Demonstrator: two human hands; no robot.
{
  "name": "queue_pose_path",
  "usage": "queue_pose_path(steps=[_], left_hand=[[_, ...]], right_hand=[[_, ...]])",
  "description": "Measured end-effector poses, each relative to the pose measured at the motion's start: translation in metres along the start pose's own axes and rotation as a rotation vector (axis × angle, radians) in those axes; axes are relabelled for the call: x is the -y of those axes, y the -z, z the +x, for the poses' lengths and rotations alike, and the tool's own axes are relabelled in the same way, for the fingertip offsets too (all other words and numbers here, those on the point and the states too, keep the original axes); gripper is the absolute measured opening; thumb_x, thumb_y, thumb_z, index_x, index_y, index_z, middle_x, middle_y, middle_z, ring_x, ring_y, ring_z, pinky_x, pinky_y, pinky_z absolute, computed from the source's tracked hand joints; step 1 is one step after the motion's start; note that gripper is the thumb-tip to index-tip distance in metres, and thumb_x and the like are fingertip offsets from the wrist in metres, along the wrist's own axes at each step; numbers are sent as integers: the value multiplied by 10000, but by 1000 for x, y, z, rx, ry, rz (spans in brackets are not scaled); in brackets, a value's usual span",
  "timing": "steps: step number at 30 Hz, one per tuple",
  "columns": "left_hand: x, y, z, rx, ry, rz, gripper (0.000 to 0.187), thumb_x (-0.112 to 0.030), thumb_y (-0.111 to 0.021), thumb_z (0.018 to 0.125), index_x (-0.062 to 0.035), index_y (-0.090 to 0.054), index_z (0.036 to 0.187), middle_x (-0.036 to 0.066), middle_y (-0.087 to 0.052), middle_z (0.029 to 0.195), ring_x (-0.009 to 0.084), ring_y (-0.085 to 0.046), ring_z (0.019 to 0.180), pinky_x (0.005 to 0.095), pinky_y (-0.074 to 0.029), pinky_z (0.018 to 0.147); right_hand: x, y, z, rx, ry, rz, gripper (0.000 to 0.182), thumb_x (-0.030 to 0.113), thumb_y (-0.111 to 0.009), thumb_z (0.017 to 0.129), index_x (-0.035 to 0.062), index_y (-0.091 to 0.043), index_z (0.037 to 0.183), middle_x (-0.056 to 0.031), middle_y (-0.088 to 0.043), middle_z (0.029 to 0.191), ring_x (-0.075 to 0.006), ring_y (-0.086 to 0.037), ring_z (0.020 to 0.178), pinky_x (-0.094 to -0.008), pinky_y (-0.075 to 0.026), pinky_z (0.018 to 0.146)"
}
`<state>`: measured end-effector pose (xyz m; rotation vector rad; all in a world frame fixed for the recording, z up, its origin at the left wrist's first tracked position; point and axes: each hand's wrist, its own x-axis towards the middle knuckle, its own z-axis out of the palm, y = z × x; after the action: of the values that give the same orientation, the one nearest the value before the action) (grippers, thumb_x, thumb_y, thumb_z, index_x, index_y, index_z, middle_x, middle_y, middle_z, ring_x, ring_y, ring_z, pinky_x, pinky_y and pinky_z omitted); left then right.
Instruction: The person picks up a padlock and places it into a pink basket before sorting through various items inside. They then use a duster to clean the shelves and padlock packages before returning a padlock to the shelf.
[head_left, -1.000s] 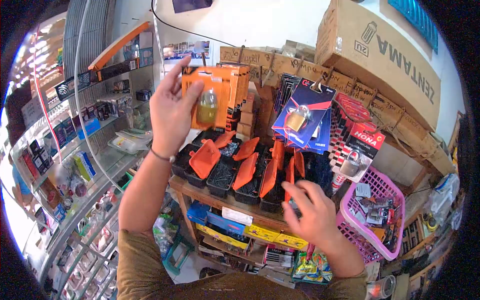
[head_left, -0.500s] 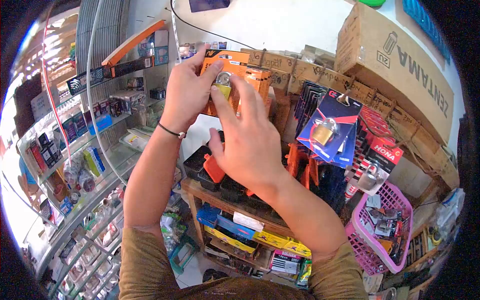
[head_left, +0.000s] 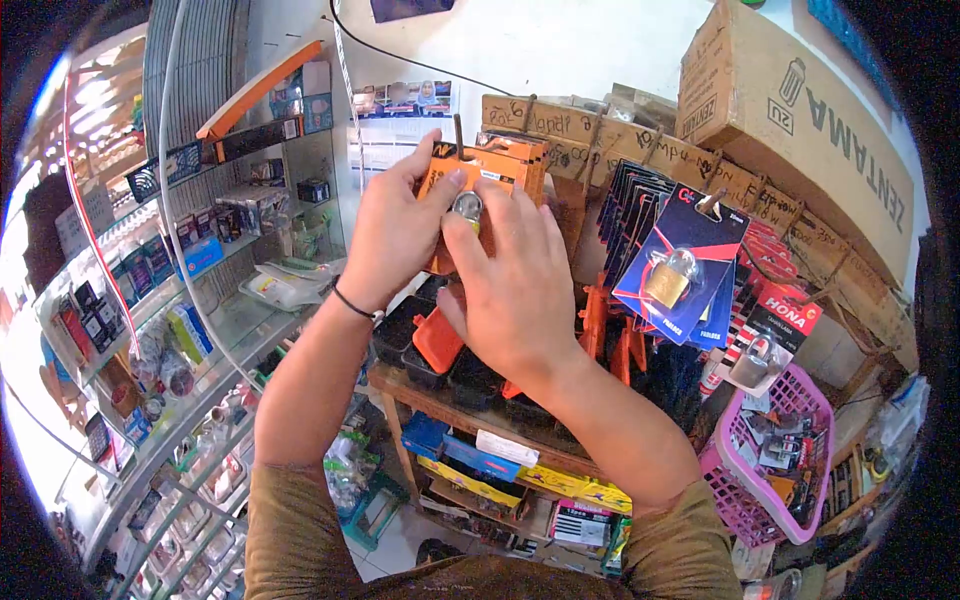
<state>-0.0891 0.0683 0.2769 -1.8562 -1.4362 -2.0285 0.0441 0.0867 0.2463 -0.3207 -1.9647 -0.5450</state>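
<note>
An orange card pack (head_left: 490, 165) with a silver padlock (head_left: 467, 206) on its front is between my hands. My left hand (head_left: 405, 230) grips the card's left side, thumb on the front near the shackle. The fingers of my right hand (head_left: 520, 285) are bent over the padlock and the card's right side, covering most of the lock body. A hook rod (head_left: 458, 135) sticks up at the card's top edge, and more orange packs are close behind it. Below my hands, an orange plastic piece (head_left: 437, 340) lies among black bins.
On the right hang blue-carded padlocks (head_left: 668, 280) and a HONA padlock pack (head_left: 765, 345). Under them is a pink basket (head_left: 735, 470) of small packs. A large cardboard box (head_left: 800, 130) is at upper right; glass shelves (head_left: 270, 300) with goods stand left.
Both hands have moved slightly down and right with the orange padlock pack. The hook rod now shows at the card's top edge, and wall pictures behind are uncovered. The view has shifted slightly.
</note>
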Motion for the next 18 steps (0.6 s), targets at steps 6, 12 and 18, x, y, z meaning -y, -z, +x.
queue_pose_path(steps=[6, 12, 18], left_hand=[[39, -24, 27, 16, 137, 10, 400, -183, -597, 799, 36, -528, 1127, 160, -609, 773, 142, -548, 699, 280, -449, 663], [72, -53, 31, -90, 85, -169, 270, -226, -579, 823, 39, -626, 853, 54, -570, 644, 101, -476, 593, 264, -403, 522], [10, -71, -77, -594, -114, 115, 292, -92, -482, 847, -2, -457, 1123, 118, -464, 1078, 190, -464, 957, 330, -383, 835]], right_hand=[[-23, -20, 6, 90, -87, -228, 464, 183, -668, 632, 107, -481, 1049, -147, -401, 1190, -389, -373, 1139, -556, -329, 894], [-47, -46, -13, -18, -79, -312, 559, 190, -686, 607, 118, -499, 1129, -121, -339, 1295, -417, -301, 1188, -548, -330, 879], [-10, 68, -103, 254, 158, -56, 317, 232, -490, 739, 25, -556, 970, -143, -483, 1074, -315, -454, 1005, -382, -470, 675]])
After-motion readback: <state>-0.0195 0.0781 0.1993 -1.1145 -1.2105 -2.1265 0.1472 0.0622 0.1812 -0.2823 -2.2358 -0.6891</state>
